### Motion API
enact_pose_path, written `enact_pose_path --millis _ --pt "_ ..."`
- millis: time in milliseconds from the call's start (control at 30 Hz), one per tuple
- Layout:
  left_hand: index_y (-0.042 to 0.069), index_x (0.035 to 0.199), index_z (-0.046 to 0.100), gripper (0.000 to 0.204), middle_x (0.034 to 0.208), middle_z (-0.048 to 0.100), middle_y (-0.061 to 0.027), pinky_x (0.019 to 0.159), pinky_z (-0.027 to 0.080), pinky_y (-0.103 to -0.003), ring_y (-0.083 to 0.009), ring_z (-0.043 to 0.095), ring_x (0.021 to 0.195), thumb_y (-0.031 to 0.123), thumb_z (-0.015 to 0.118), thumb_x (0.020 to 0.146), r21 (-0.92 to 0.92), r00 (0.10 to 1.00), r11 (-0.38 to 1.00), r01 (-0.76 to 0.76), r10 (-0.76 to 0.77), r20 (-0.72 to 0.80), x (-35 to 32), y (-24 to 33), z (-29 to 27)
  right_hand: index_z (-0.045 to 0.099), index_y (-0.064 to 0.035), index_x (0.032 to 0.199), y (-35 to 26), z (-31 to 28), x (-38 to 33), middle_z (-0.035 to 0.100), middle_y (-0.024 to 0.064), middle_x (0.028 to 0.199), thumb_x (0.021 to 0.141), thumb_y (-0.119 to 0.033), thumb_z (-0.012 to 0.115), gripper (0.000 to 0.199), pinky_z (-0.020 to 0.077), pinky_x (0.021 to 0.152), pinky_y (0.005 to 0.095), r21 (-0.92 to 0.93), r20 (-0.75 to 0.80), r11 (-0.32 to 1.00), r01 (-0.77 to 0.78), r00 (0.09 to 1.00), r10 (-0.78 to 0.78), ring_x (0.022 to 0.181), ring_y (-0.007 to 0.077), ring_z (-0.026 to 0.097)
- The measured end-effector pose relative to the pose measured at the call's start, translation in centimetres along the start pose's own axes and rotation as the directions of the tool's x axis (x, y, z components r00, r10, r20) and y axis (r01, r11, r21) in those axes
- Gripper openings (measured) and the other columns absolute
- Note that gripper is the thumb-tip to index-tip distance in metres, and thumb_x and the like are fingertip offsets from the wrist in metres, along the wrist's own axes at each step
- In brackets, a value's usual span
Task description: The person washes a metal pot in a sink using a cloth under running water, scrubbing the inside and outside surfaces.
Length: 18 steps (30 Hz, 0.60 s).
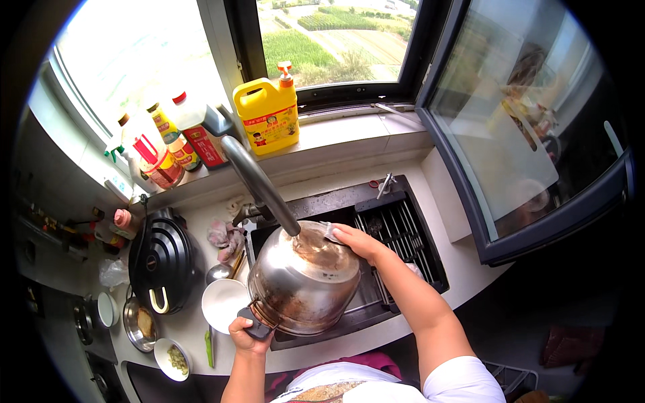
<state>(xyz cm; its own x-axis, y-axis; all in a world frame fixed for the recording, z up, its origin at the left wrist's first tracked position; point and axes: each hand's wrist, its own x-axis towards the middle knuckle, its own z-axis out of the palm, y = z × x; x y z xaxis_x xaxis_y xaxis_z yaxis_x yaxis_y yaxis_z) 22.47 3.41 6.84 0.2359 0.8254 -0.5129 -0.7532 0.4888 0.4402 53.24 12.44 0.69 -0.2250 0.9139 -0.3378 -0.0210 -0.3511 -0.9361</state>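
Observation:
A large stainless steel pot (306,289) is tilted over the black sink (438,269), its brown-stained bottom turned up beneath the faucet (263,183). Water appears to run from the spout onto that bottom. My left hand (247,338) is closed around the pot's black side handle (256,324), at the near left. At the far right edge of the pot's bottom, my right hand (357,242) presses a small grey scrubbing pad (332,232) against the metal. My fingers partly cover the pad, so its exact kind is hard to make out.
A black drying rack (396,235) spans the sink's right side. Left of the pot are a white bowl (225,305), a ladle (218,272) and a black electric cooker (161,262). A yellow jug (269,121) stands on the sill; an open window sash (524,134) juts in at right.

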Motion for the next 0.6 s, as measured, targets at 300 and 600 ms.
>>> enact_pose_path --millis 300,600 --pt "0.004 0.072 0.050 0.020 0.069 0.055 -0.0055 0.067 0.050 -0.030 -0.0199 0.054 0.063 0.014 0.051 0.055 -0.253 0.994 0.967 -0.006 -0.022 -0.109 3.5 -0.3 0.4 0.031 -0.0088 0.141 -0.3 7.0 -4.0 0.024 0.0203 0.147 0.097 -0.035 0.041 0.053 0.0187 0.111 0.0408 -0.493 -0.467 0.803 0.335 0.677 -0.569 0.136 0.0374 0.022" --pt "0.004 0.089 0.054 0.035 0.083 0.061 -0.0095 0.062 0.053 -0.032 -0.0253 0.060 0.068 0.017 0.053 0.056 -0.345 0.978 0.934 0.093 -0.151 -0.145 5.7 -2.6 2.0 0.053 -0.0252 0.128 -3.1 13.6 -5.5 0.030 0.0091 0.148 0.082 -0.038 0.060 0.048 -0.0054 0.106 0.0623 -0.989 0.018 0.086 0.124 0.660 -0.751 0.140 0.0333 0.014"
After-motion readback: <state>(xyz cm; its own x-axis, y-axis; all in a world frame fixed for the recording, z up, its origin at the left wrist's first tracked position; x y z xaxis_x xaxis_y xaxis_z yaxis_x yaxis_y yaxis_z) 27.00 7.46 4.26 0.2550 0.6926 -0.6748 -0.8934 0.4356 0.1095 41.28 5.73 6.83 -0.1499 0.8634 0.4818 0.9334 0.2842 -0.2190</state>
